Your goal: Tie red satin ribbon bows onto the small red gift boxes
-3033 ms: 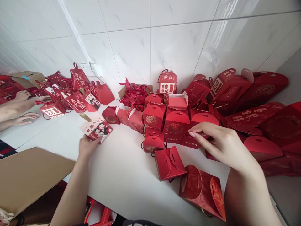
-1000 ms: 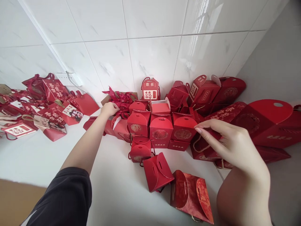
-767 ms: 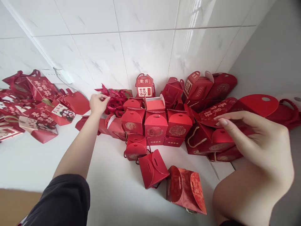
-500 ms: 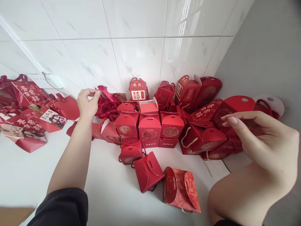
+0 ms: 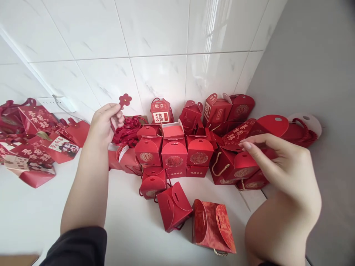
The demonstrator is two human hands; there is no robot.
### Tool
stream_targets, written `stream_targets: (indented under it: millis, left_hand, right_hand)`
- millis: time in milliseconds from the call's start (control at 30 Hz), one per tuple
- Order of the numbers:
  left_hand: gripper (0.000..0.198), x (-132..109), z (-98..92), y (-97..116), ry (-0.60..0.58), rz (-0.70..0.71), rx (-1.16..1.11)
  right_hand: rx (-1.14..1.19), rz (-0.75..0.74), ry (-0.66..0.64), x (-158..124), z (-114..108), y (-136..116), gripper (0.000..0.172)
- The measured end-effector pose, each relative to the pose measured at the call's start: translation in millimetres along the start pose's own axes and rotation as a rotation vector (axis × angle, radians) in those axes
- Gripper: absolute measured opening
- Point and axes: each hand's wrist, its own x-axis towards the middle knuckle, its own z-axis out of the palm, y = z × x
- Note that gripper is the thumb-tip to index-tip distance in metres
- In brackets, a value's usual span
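Red card, or something as flat, makes up the small flower point(image 5: 125, 99) with a gold dot at its centre, and from my remote seat I watch it at the tip of my left hand point(image 5: 104, 120). Thumb and forefinger are pinched on its narrow lower end, so the petals stand clear above the fingers. The flower is upright, in front of the tiled wall point(image 5: 155, 37) and just above the heap of red ribbons point(image 5: 129, 129). A strip of dark red shows under the curled fingers; I cannot tell whether it hangs from the flower or belongs to the heap behind.

My right hand point(image 5: 285, 162) is well apart from the left, raised before the gold-corded box point(image 5: 234, 166). Its thumb and forefinger come close to each other, but I cannot tell whether the tips touch, and I see nothing between them.

To handle the flower well, I judge the grip should stay on that narrow end, firm but light, since squeezing the petals could crease them. Any lift ought to be slow and straight up, in case a tail is tangled in the heap. I would swing the left forearm wide of the stacked red boxes point(image 5: 174, 153), because the shallow open box point(image 5: 172, 130) perched on them looks easy to knock. The right wrist wants similar care around the patterned box point(image 5: 213, 225) standing on the white table point(image 5: 133, 229).
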Motion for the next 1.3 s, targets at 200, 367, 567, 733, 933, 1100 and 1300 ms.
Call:
stream_targets:
  millis: [200,367,567,733,933,1100,1300]
  left_hand:
    - [0.015,-116,27.7,80,-0.597,0.018,-0.291]
    - [0.015,-148,58.4,81,-0.705,-0.044,-0.25]
    - [0.018,-139,72.1,59,-0.681,-0.1,-0.164]
    - [0.019,-139,74.8,50,-0.678,-0.16,-0.264]
    - [0.018,-136,77.5,43,-0.561,-0.176,-0.326]
    - [0.022,-134,77.7,41,-0.622,-0.196,-0.361]
    - [0.021,-133,78.0,42,-0.635,-0.109,-0.361]
  right_hand:
    - [0.669,-0.059,-0.43,-9,35,-40,0.036]
    - [0.899,0.115,-0.615,-6,78,-45,0.015]
    - [0.939,0.225,-0.647,-1,110,-27,0.022]
    - [0.915,0.214,-0.684,1,114,-29,0.028]
    - [1.018,0.204,-0.648,3,113,-27,0.018]
    - [1.063,0.15,-0.716,5,109,-25,0.02]
    - [0.955,0.081,-0.651,3,110,-27,0.012]
